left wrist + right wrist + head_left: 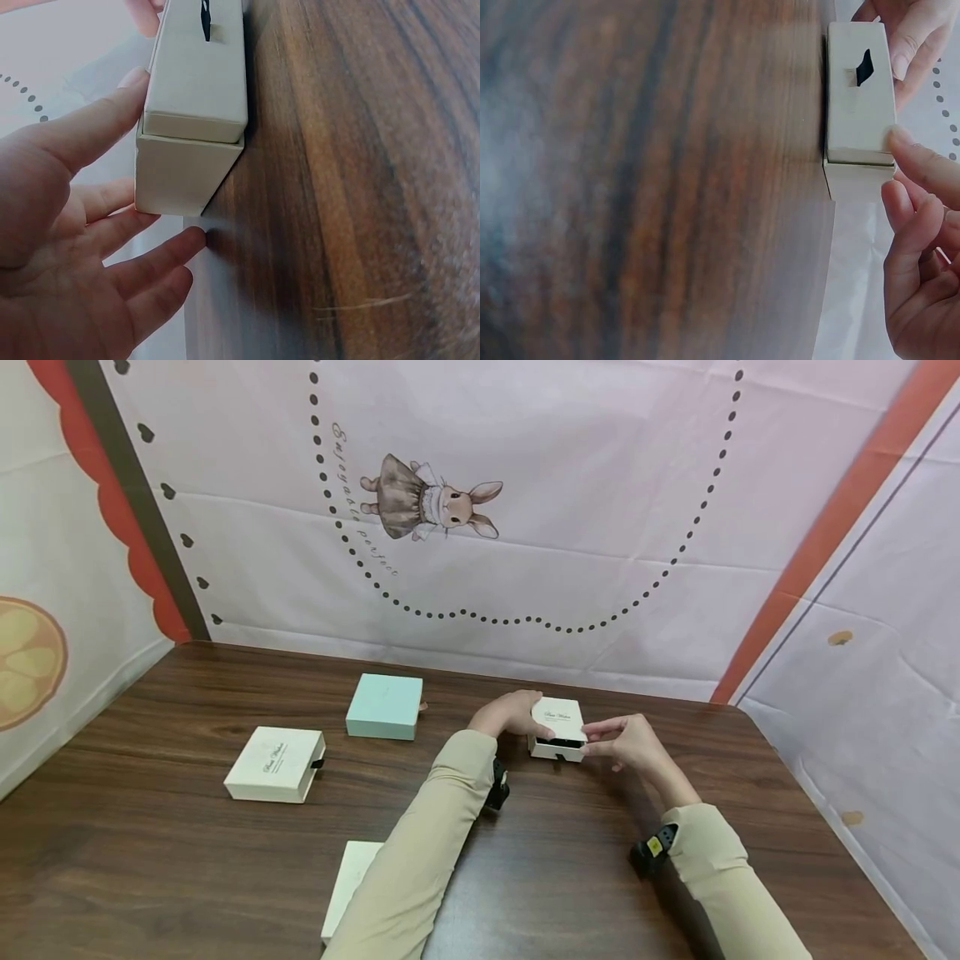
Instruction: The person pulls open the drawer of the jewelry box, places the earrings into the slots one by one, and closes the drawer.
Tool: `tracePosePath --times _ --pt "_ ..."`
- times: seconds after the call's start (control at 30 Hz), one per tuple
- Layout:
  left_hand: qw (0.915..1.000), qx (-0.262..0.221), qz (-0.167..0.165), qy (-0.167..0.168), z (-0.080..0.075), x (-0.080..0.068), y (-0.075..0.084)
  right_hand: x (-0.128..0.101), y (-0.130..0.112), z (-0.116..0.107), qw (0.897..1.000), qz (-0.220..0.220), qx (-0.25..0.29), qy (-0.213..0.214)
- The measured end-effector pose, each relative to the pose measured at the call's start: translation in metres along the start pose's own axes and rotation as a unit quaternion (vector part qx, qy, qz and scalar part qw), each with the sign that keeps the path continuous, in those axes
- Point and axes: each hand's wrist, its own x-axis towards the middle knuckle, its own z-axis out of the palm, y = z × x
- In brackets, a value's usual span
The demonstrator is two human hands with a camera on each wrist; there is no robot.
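A small white drawer box (561, 714) with dark lettering on its lid stands near the table's back edge, its drawer (557, 751) slid out a little toward me. A black ribbon tab (865, 69) sticks out of the drawer's front. From the left, my left hand (513, 712) holds the box, thumb by the lid's front edge and fingers toward its far side. My right hand (630, 742) grips the right front corner with thumb and fingertips; its other fingers curl in, as the right wrist view shows.
A pale teal box (385, 706) lies to the left, with another white box (276, 764) farther left showing a black tab. Under my left sleeve (420, 843) a third pale box (348, 877) is partly hidden. A printed cloth (570, 527) hangs behind the brown table (165, 860).
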Motion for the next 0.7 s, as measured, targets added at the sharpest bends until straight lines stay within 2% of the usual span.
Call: tracePosePath --times 0.5,0.7 --pt "1.0000 0.006 -0.002 0.002 -0.0008 0.0008 -0.0018 0.0059 -0.0015 0.0034 1.000 -0.014 -0.015 0.022" --pt "1.0000 0.009 0.002 0.001 -0.0006 0.0015 -0.0006 0.0062 -0.0017 0.0035 0.997 -0.042 -0.053 0.039"
